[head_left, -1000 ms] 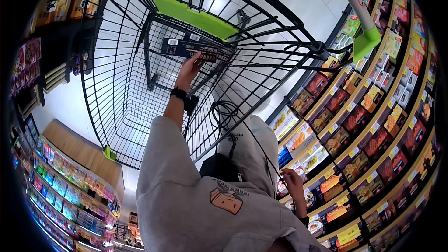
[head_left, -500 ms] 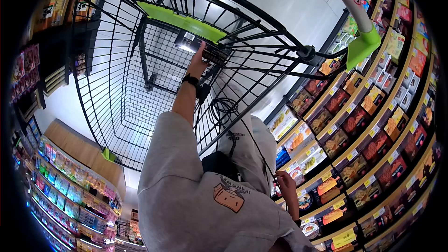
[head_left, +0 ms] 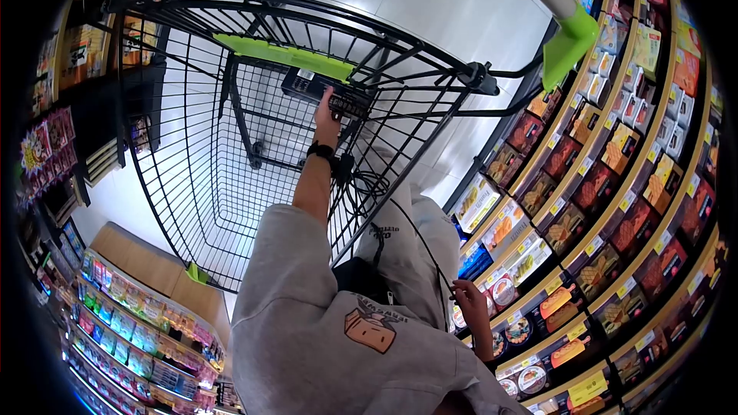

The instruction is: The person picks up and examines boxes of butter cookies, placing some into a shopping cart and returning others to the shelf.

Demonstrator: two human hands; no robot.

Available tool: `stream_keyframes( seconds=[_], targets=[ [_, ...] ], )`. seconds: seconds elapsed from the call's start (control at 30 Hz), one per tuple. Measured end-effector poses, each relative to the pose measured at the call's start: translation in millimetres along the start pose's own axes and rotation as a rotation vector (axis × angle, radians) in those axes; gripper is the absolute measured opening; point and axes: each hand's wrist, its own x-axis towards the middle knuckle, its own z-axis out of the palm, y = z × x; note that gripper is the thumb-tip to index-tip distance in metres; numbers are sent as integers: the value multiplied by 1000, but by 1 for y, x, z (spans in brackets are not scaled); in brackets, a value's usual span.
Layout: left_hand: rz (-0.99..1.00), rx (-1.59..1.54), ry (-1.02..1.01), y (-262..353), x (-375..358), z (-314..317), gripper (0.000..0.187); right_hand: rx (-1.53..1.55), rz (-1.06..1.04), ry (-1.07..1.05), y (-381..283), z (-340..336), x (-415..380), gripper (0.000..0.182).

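My left hand (head_left: 327, 117), with a dark band on its wrist, reaches into the wire shopping cart (head_left: 254, 161). Its fingers are closed at the edge of a black box (head_left: 304, 86) with a pale label, beneath the cart's green strip; some fingers are hidden. Lower right, beside my leg, my right hand (head_left: 470, 303) pinches a thin black cable (head_left: 421, 237). That cable runs up to a loose coil (head_left: 370, 182) by the cart's near side. Against my lap lies a black pouch-like thing (head_left: 361, 278).
Shelves of packaged food (head_left: 607, 184) curve along the right side. On the left stand a display of bagged goods (head_left: 146, 323) and a rack of packets (head_left: 46, 142). A grey bar with a green bracket (head_left: 570, 44) juts in at upper right. Pale tiled floor (head_left: 430, 0) lies beyond the cart.
The view has shifted, with the green bracket now farther left and higher and the left display farther right and lower. Both hands keep their holds.
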Motion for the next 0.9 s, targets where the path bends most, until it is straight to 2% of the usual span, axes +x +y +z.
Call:
stream_keyframes(
  seconds=[0.07,0.1,0.17,0.2,0.27,0.3,0.33,0.4,0.47,0.5,0.53,0.57,0.6,0.63,0.67,0.7,0.73,0.77,0.87,0.9],
  targets=[
    [212,130,-130,-6,-15,-4,38,48,2,8,6,5,-3,25],
    [218,137,-142,-2,-15,-1,38,60,-7,13,9,8,-2,25],
    [81,95,-30,7,-15,2,38,105,-58,7,20,12,0,24],
    [37,187,-38,15,-20,0,43,127,-83,5,27,13,-1,24],
    [5,242,5,29,-46,1,48,185,-101,25,40,17,0,24],
    [-32,252,-72,37,-47,-9,50,173,-121,37,47,19,-1,23],
    [-36,312,-64,45,-51,-20,52,166,-142,48,55,21,-3,23],
    [-26,397,-148,69,-118,-13,54,137,-221,67,66,21,-11,23],
    [60,490,-170,88,-154,-29,55,154,-264,115,93,25,-18,24],
    [142,553,-225,97,-180,-38,56,284,-245,103,104,29,-21,24],
    [93,574,-279,107,-195,-41,52,268,-227,78,126,35,-15,24],
    [17,635,-261,115,-214,-42,49,357,-317,85,155,45,-12,23],
    [-34,630,-489,108,-269,-32,44,351,-352,102,168,46,-18,23],
    [67,594,-582,110,-274,-45,44,328,-351,141,177,44,-30,25],
    [192,555,-479,103,-317,-31,45,300,-491,269,192,44,-42,27],
    [465,603,-540,106,-338,-32,51,356,-498,331,204,43,-57,28],
    [582,573,-399,103,-373,-22,52,410,-515,368,214,41,-74,29],
    [571,632,-492,84,-405,10,52,461,-519,440,228,41,-90,29],
    [970,736,-638,38,-506,42,56,535,-514,516,269,38,-125,29],
    [1124,734,-661,29,-540,41,57,563,-526,606,284,41,-137,26]
  ],
)
